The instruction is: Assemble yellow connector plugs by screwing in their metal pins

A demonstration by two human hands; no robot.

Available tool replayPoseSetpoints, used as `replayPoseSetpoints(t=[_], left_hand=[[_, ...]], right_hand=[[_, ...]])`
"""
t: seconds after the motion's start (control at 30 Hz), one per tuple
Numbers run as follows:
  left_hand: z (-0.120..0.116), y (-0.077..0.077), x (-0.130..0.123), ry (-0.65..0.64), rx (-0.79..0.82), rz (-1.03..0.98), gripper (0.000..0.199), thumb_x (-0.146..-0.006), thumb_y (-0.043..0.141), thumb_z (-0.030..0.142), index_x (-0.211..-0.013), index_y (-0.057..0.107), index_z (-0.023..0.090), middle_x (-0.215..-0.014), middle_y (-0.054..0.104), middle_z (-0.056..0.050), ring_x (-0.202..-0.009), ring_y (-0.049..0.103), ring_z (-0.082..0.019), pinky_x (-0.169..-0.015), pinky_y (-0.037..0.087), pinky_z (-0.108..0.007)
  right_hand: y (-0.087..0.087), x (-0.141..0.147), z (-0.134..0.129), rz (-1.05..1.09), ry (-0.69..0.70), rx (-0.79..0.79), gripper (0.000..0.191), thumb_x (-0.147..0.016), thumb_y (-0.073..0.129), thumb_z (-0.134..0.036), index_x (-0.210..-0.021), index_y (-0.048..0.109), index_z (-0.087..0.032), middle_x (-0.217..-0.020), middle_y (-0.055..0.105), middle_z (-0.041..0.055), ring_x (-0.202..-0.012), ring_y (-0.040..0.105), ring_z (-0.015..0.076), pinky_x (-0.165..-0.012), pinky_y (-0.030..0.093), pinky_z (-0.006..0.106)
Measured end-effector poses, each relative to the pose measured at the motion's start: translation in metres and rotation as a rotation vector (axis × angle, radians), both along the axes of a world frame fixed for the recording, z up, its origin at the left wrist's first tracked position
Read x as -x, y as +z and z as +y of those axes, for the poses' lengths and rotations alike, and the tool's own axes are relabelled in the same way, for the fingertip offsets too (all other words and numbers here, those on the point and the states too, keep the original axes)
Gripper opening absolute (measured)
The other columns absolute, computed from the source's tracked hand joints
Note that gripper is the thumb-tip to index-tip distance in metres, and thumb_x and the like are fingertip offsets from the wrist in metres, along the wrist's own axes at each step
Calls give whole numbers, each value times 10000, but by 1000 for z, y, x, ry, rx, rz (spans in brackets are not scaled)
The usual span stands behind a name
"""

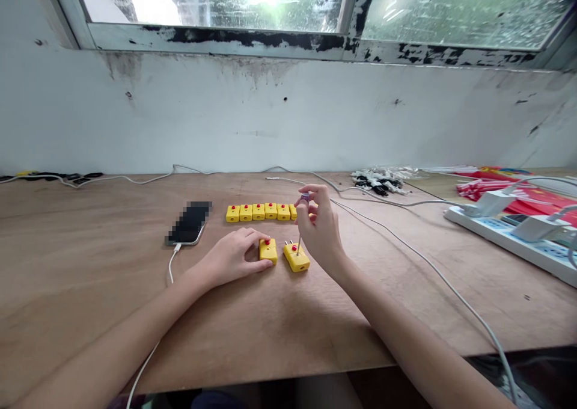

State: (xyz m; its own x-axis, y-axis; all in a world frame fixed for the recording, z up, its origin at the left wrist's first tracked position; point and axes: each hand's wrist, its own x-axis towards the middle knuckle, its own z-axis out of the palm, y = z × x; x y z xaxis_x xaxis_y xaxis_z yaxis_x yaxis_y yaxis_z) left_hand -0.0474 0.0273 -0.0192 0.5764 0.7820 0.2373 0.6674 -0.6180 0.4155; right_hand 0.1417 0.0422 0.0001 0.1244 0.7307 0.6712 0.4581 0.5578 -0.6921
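Observation:
My left hand (238, 254) pinches a yellow plug (268, 252) with a red button on top, thumb at its near edge and fingers at its far edge. In my right hand (321, 225) a thin screwdriver (299, 240) stands nearly upright, its handle between the fingers. The screwdriver's tip meets the top of a second yellow plug (297, 260), which also has a red button and metal pins facing away from me. A row of several similar yellow blocks (258, 212) lies behind, its right end hidden by my right hand.
A phone (188, 222) on a charging cable lies to the left. On the right sits a white power strip (509, 234) with plugged-in chargers and trailing cables. Red packets (536, 198) and a heap of black and white ties (383, 180) lie near the wall below the window.

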Motion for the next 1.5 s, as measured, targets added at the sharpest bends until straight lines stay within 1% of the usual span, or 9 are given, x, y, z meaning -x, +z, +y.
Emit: replayPoseSetpoints(t=[0.17,0.33,0.5,0.73,0.97,1.13,1.27,1.4,1.5], left_hand=[[0,-1,1,-7,-24,-7,379,-830,597,436,-1141,576,221,-1098,626,-50,-994,576,-234,-864,451,-351],[0,-5,-2,-39,-136,5,416,-821,620,379,-1191,546,205,-1195,597,-70,-1091,542,-237,-953,424,-374],[-5,-6,-9,-94,-214,2,397,-836,613,361,-1204,561,222,-1195,617,-62,-1111,541,-233,-975,423,-378],[-14,-10,-16,-145,-208,69,425,-861,589,416,-1256,554,263,-1314,545,-66,-1214,458,-260,-1029,380,-432],[-14,-12,-19,-161,-215,80,420,-859,595,427,-1242,573,256,-1309,541,-86,-1234,446,-267,-1043,358,-432],[-13,-11,-20,-161,-219,-6,294,-842,628,347,-1102,603,213,-1224,601,-74,-1181,495,-239,-1013,385,-389],[-11,-11,-20,-154,-231,-40,201,-831,635,339,-973,581,207,-1148,638,-63,-1118,539,-235,-962,411,-378],[-12,-6,-21,-97,-165,-44,155,-808,641,314,-872,561,198,-1028,666,-54,-991,591,-235,-876,440,-372],[-14,-2,-21,-76,-112,-62,146,-795,636,294,-866,552,198,-977,672,-41,-914,605,-220,-820,449,-352]], right_hand=[[-1,0,-1,-3,-17,22,185,-814,417,-182,-986,427,-249,-766,511,-32,-550,520,110,-496,399,245],[-1,-1,-1,-9,-12,19,188,-813,419,-180,-988,423,-248,-770,510,-33,-563,521,109,-523,404,248],[2,0,-4,-33,-21,25,170,-825,403,-181,-979,426,-247,-735,490,-44,-536,501,102,-516,382,241],[6,4,-10,-70,-106,9,63,-877,404,-241,-936,428,-238,-749,510,-29,-545,498,104,-509,365,237],[4,5,-8,-28,-64,12,64,-888,403,-236,-950,415,-239,-757,515,-24,-568,519,112,-526,379,245],[1,6,-4,49,2,25,77,-885,410,-227,-959,393,-239,-732,488,-36,-567,515,111,-535,412,253],[-2,10,-3,115,96,33,83,-883,422,-233,-958,388,-240,-755,474,-33,-554,505,99,-470,402,227],[-3,13,-6,176,223,53,100,-893,438,-274,-972,382,-253,-820,462,-26,-514,519,76,-407,405,206],[-3,14,-8,179,248,29,100,-905,434,-293,-984,384,-257,-857,463,-15,-518,537,72,-387,409,197]])
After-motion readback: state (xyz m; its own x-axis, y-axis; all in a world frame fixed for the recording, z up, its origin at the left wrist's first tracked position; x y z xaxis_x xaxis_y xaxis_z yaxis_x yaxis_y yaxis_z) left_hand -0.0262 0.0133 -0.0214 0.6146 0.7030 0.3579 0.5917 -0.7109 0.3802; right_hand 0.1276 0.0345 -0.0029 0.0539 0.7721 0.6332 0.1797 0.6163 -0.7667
